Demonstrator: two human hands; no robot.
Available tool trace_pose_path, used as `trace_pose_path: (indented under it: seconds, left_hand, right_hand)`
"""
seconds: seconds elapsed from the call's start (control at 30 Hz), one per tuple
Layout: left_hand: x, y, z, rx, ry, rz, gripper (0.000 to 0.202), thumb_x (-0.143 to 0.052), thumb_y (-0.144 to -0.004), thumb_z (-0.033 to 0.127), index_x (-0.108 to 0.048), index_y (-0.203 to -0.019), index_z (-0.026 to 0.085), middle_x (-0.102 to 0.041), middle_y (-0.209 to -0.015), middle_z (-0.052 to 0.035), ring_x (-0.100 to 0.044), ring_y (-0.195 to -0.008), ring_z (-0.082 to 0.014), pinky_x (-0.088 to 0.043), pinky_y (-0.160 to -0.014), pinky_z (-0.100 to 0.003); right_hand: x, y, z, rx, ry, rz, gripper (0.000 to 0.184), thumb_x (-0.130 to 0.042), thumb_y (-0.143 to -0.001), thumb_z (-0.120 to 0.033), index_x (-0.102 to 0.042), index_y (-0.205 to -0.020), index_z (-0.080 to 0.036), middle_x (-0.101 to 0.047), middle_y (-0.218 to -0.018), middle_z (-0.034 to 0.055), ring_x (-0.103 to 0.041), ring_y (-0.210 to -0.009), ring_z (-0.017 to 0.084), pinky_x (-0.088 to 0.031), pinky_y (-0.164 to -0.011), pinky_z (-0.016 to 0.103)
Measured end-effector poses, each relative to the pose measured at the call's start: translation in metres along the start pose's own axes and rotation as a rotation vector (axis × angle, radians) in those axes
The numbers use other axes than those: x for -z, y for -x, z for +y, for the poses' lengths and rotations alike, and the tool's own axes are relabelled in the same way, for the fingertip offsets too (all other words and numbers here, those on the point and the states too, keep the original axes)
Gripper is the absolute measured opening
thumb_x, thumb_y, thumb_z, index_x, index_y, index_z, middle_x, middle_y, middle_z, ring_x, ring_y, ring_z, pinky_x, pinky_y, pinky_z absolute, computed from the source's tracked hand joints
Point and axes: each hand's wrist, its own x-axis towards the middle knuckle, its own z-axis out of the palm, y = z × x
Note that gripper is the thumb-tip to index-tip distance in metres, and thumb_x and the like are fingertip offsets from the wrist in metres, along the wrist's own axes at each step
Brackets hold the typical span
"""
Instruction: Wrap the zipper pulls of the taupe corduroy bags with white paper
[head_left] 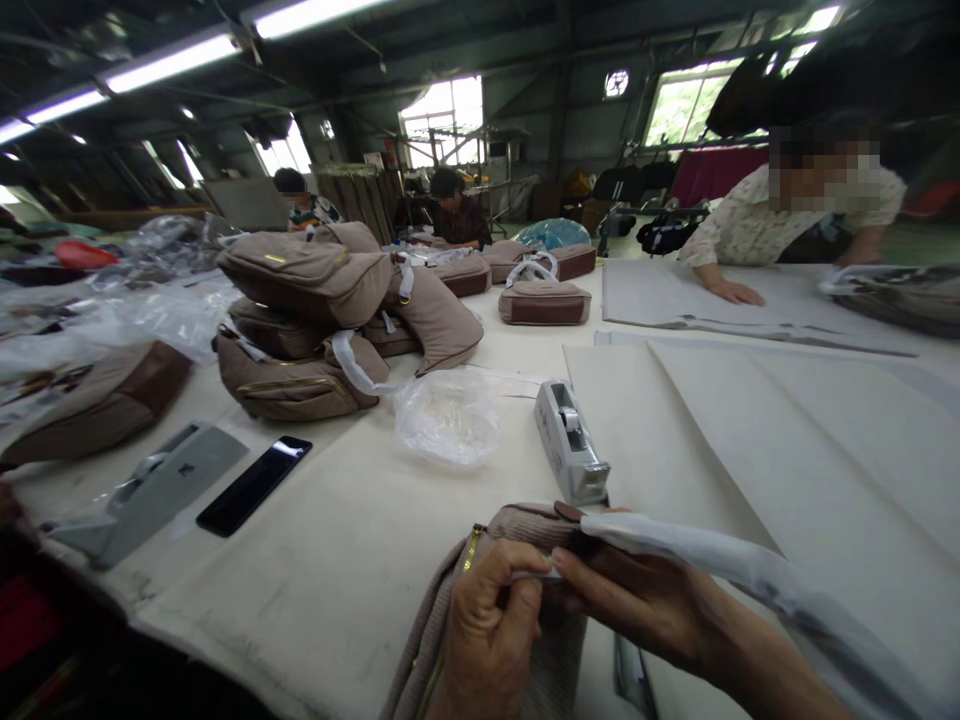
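Note:
A brown corduroy bag (427, 640) with a gold zipper (472, 548) leans in front of me at the table's near edge. My left hand (495, 620) is closed over it, thumb and curled forefinger pinching a thin white strip (534, 576). From the other side, my right hand (645, 600) grips the bag's top edge; its thumb meets the strip's end, and the other fingers are partly hidden. A strap wrapped in white material (697, 548) runs from the bag's top over my right wrist. Just beyond the hands stands a grey tape dispenser (570, 445).
Brown bags (307, 280) are piled at left centre, with crumpled clear plastic (446, 418) beside them. A black phone (255, 485) and a second tape dispenser (161, 490) lie left. Large pale sheets (810, 440) cover the right side. A co-worker (795, 215) leans over the table there.

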Motion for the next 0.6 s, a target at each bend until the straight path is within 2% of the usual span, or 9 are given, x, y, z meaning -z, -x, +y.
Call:
trace_pose_path:
  seconds: [0.1,0.2,0.27,0.37,0.43,0.53,0.6]
  left_hand:
    - [-0.004,0.002,0.004,0.079,0.059,0.034,0.016,-0.05,-0.083,0.026,-0.063,-0.077,0.019,-0.05,-0.058,0.0032,-0.044,-0.048,-0.0082,-0.037,-0.05,-0.019]
    - [-0.001,0.001,0.005,0.153,0.182,-0.011,0.015,-0.054,-0.081,0.028,-0.061,-0.073,0.017,-0.057,-0.064,0.0012,-0.05,-0.053,-0.0087,-0.041,-0.056,-0.02]
    - [0.004,-0.001,0.004,0.247,0.352,-0.093,0.015,-0.056,-0.077,0.031,-0.06,-0.079,0.017,-0.062,-0.069,-0.0017,-0.057,-0.059,-0.0129,-0.045,-0.061,-0.023]
    - [0.011,-0.006,0.002,0.398,0.562,-0.16,0.033,-0.049,-0.081,0.045,-0.054,-0.096,0.016,-0.064,-0.069,-0.0045,-0.061,-0.056,-0.0177,-0.045,-0.055,-0.026]
    - [0.014,-0.01,0.002,0.463,0.529,-0.181,0.037,-0.049,-0.083,0.049,-0.054,-0.094,0.014,-0.063,-0.067,-0.0042,-0.059,-0.049,-0.0147,-0.042,-0.048,-0.022]
    - [0.015,-0.014,0.004,0.517,0.398,-0.245,0.036,-0.066,-0.073,0.043,-0.057,-0.08,0.01,-0.063,-0.071,-0.0054,-0.057,-0.049,-0.01,-0.038,-0.046,-0.017]
    - [0.015,-0.015,0.006,0.532,0.354,-0.265,0.038,-0.07,-0.069,0.044,-0.056,-0.078,0.01,-0.062,-0.069,-0.0045,-0.056,-0.048,-0.0092,-0.038,-0.046,-0.017]
  right_hand:
    - [-0.005,0.002,-0.003,0.065,0.1,0.053,0.044,-0.045,-0.088,-0.01,-0.044,-0.133,-0.012,-0.069,-0.083,0.0056,-0.066,-0.084,0.018,-0.053,-0.088,0.031]
    - [-0.012,0.003,-0.006,0.103,0.137,0.123,0.039,-0.043,-0.087,-0.005,-0.048,-0.127,-0.003,-0.068,-0.085,0.0096,-0.065,-0.088,0.02,-0.054,-0.085,0.031]
    - [-0.015,0.003,-0.008,0.106,0.104,0.17,0.035,-0.044,-0.087,-0.004,-0.052,-0.122,-0.003,-0.067,-0.079,0.0075,-0.065,-0.09,0.021,-0.053,-0.088,0.033]
    - [-0.016,0.0,-0.007,0.099,0.087,0.213,0.031,-0.048,-0.086,-0.004,-0.056,-0.115,-0.005,-0.067,-0.076,0.0064,-0.063,-0.094,0.024,-0.051,-0.092,0.039]
    - [-0.016,-0.004,-0.006,0.108,0.092,0.22,0.03,-0.052,-0.084,-0.004,-0.058,-0.113,-0.006,-0.068,-0.078,0.0063,-0.064,-0.093,0.022,-0.052,-0.091,0.037]
    - [-0.013,-0.012,-0.004,0.111,0.103,0.242,0.027,-0.055,-0.083,-0.005,-0.06,-0.109,-0.009,-0.068,-0.074,0.0036,-0.065,-0.09,0.021,-0.052,-0.091,0.037]
    - [-0.011,-0.014,-0.005,0.114,0.102,0.248,0.025,-0.053,-0.084,-0.005,-0.061,-0.107,-0.01,-0.067,-0.07,0.0027,-0.065,-0.089,0.02,-0.051,-0.092,0.036]
